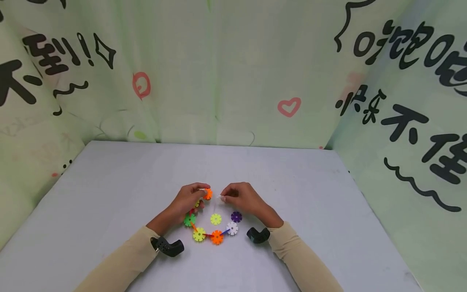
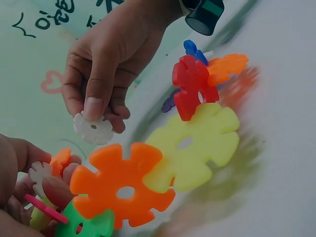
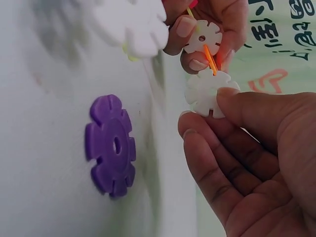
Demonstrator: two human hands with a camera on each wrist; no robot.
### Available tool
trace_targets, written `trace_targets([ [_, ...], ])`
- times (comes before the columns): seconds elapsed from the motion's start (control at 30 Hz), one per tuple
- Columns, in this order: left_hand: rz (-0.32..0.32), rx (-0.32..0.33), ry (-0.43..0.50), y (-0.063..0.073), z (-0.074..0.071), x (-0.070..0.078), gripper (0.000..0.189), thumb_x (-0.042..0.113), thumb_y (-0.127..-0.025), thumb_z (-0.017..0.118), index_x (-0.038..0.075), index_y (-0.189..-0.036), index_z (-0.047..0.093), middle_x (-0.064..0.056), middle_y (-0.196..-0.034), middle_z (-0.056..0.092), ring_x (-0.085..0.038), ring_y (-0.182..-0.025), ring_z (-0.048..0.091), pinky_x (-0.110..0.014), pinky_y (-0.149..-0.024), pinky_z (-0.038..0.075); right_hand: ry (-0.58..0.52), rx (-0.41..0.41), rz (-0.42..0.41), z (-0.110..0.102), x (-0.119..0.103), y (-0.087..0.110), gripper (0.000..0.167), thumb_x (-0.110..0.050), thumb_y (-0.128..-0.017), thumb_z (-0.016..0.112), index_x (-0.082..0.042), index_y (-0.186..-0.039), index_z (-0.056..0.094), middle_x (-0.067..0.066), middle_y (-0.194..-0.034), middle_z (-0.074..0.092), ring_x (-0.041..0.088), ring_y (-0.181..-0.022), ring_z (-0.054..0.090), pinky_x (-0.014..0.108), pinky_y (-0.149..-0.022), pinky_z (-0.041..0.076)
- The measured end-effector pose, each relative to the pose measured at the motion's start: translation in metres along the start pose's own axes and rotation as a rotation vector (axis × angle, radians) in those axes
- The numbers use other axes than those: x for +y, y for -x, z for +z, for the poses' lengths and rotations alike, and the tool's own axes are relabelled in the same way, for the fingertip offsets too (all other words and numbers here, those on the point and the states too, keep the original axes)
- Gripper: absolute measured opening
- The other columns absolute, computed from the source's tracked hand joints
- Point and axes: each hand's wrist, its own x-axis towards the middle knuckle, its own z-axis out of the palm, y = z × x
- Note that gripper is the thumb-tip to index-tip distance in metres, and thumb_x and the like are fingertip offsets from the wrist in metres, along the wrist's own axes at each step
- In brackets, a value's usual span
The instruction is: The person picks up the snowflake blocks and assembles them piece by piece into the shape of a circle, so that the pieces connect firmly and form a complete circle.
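Several notched plastic snowflake discs are slotted together into a curved chain, with a green disc (image 1: pixel 189 220) and an orange disc (image 1: pixel 217 237) among them. My left hand (image 1: pixel 189 200) grips the chain's far left end, its fingers around a white disc (image 3: pixel 202 37) and an orange disc (image 2: pixel 60 160). Between thumb and fingers, my right hand (image 1: pixel 242 196) pinches another white disc (image 2: pixel 93 129). In the right wrist view that disc's edge is right at the orange piece, which appears edge-on. Part of the held end is hidden behind the left fingers.
A yellow disc (image 1: pixel 216 219) lies inside the chain's curve. A purple disc (image 1: pixel 236 216) lies on the white table (image 1: pixel 292 174), close to the chain's right end, which is a white disc (image 1: pixel 232 228). Printed curtains (image 1: pixel 240 61) surround the table's back and sides.
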Motion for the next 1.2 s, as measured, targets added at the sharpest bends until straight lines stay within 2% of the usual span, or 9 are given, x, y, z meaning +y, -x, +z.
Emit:
trace_targets([
  [0.37, -0.003, -0.004, 0.045, 0.002, 0.001, 0.002, 0.031, 0.017, -0.097, 0.055, 0.009, -0.126, 0.061, -0.011, -0.103, 0.058, -0.018, -0.054, 0.046, -0.022, -0.046, 0.039, -0.036, 0.087, 0.005, 0.0, -0.006, -0.006, 0.004, -0.009, -0.089, 0.072, -0.007, -0.092, 0.071, -0.002, -0.085, 0.068, 0.012, -0.076, 0.062, 0.025, -0.071, 0.053],
  [0.6, -0.02, -0.028, 0.089, 0.002, 0.002, -0.001, 0.03, 0.018, -0.098, 0.056, 0.008, -0.126, 0.061, -0.011, -0.103, 0.057, -0.016, -0.054, 0.045, -0.022, -0.047, 0.037, -0.093, 0.107, -0.003, 0.004, -0.005, -0.005, 0.005, -0.01, -0.089, 0.071, -0.006, -0.091, 0.071, -0.001, -0.086, 0.068, 0.012, -0.077, 0.063, 0.024, -0.073, 0.053],
  [0.8, -0.017, -0.016, 0.09, 0.001, 0.003, 0.0, 0.033, 0.027, -0.099, 0.058, 0.008, -0.126, 0.06, -0.01, -0.107, 0.056, -0.016, -0.056, 0.047, -0.021, -0.047, 0.037, -0.071, 0.098, 0.022, 0.004, -0.006, -0.006, 0.006, -0.012, -0.089, 0.072, -0.006, -0.089, 0.07, -0.002, -0.084, 0.067, 0.011, -0.076, 0.063, 0.024, -0.071, 0.053],
  [1.0, -0.017, -0.012, 0.075, 0.001, 0.005, 0.0, 0.032, 0.025, -0.099, 0.057, 0.007, -0.127, 0.06, -0.01, -0.108, 0.057, -0.016, -0.055, 0.046, -0.021, -0.047, 0.038, -0.061, 0.099, -0.002, 0.005, -0.007, -0.005, 0.01, -0.013, -0.089, 0.072, -0.004, -0.089, 0.07, -0.002, -0.084, 0.068, 0.01, -0.077, 0.063, 0.024, -0.072, 0.053],
  [1.2, -0.026, -0.005, 0.073, 0.0, 0.007, 0.001, 0.031, 0.023, -0.1, 0.056, 0.007, -0.126, 0.061, -0.01, -0.105, 0.058, -0.014, -0.053, 0.044, -0.021, -0.044, 0.035, -0.068, 0.126, -0.035, 0.009, -0.006, -0.004, 0.005, -0.01, -0.088, 0.072, -0.006, -0.085, 0.07, -0.002, -0.083, 0.068, 0.009, -0.076, 0.064, 0.023, -0.072, 0.054],
])
